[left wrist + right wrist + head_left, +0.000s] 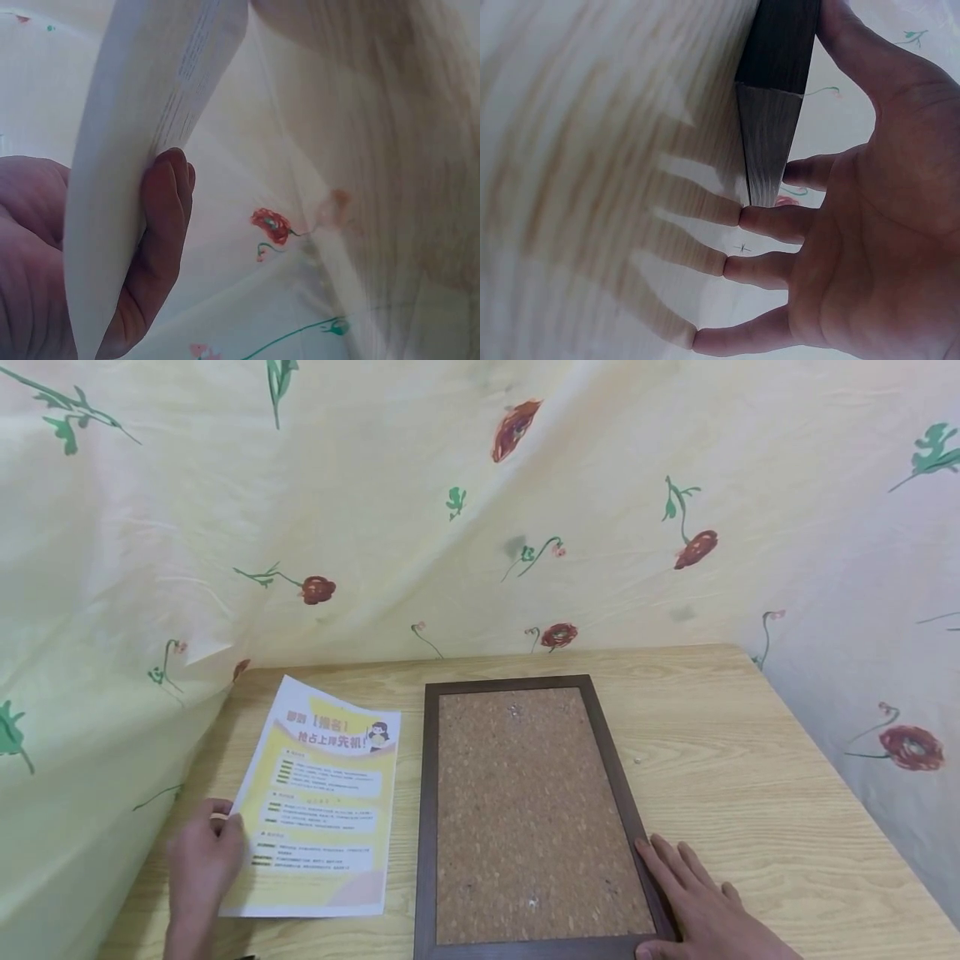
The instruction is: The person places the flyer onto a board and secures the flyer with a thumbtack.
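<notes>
L grip (204, 857) & R grip (697, 900) bare, R palm (870, 255) w/ visible creases.

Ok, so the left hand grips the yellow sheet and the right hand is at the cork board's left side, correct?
No, the head view shows the right hand at the right side of the cork board. The left hand does grip the yellow sheet.

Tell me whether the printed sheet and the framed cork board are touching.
Apart. The head view shows a strip of wooden table running between the printed sheet's right edge and the framed cork board's left side.
</notes>
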Tool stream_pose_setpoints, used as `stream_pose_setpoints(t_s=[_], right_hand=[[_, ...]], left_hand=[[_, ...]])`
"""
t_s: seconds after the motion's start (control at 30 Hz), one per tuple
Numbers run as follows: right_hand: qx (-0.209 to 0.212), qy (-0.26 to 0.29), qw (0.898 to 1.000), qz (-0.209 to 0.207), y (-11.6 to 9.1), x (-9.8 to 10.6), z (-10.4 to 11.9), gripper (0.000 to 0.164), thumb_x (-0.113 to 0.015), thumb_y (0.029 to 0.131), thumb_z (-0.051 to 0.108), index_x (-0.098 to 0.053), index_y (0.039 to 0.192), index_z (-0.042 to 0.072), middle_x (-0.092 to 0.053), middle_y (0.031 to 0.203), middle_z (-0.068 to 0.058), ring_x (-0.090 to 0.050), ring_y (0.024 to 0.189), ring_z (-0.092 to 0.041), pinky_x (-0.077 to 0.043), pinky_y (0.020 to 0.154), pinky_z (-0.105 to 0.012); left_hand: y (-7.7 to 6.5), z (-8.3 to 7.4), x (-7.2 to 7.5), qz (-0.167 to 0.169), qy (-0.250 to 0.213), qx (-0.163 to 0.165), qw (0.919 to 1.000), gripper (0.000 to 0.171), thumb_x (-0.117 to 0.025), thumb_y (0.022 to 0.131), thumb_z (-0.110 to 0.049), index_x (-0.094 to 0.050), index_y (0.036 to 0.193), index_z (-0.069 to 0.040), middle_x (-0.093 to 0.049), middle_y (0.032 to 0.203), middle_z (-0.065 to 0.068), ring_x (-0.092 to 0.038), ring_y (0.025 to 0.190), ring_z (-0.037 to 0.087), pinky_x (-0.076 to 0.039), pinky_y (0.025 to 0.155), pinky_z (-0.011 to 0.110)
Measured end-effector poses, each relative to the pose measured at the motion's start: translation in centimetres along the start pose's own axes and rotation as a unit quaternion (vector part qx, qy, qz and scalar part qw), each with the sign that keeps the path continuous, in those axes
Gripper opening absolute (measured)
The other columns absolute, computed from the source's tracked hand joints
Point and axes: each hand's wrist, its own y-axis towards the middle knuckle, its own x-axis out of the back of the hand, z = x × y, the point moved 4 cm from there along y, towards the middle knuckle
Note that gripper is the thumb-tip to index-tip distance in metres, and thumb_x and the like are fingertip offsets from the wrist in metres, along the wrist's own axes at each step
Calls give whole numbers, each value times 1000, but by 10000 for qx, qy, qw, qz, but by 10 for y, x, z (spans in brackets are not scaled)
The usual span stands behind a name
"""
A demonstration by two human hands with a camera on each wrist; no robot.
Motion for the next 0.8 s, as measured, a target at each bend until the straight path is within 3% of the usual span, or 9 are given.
stream_pose_setpoints(t_s=[0.33,0.53,0.8], right_hand=[[-12,24,10000,42,0,0,-1,114,-72,74,67,-19,155,7,-25,153,-29,-22,133,-63,-27,76,-87],[41,21,10000,-25,0,0,0,115,-72,74,67,-18,156,8,-25,153,-29,-23,132,-63,-27,75,-87],[65,-34,10000,-55,0,-1,-1,115,-72,74,67,-17,156,9,-26,152,-30,-23,132,-64,-28,74,-87]], left_hand=[[-6,-4,12,-275,-352,87,9990,29,-49,96,-10,-57,121,5,-67,82,19,-52,62,19,-39,51,30],[-7,-3,15,-121,-754,183,9969,27,-50,98,-9,-57,120,3,-62,72,9,-48,54,15,-39,44,29],[-7,-2,19,-122,-1111,319,9932,27,-51,98,-9,-56,121,3,-65,74,5,-53,56,13,-42,46,28]])
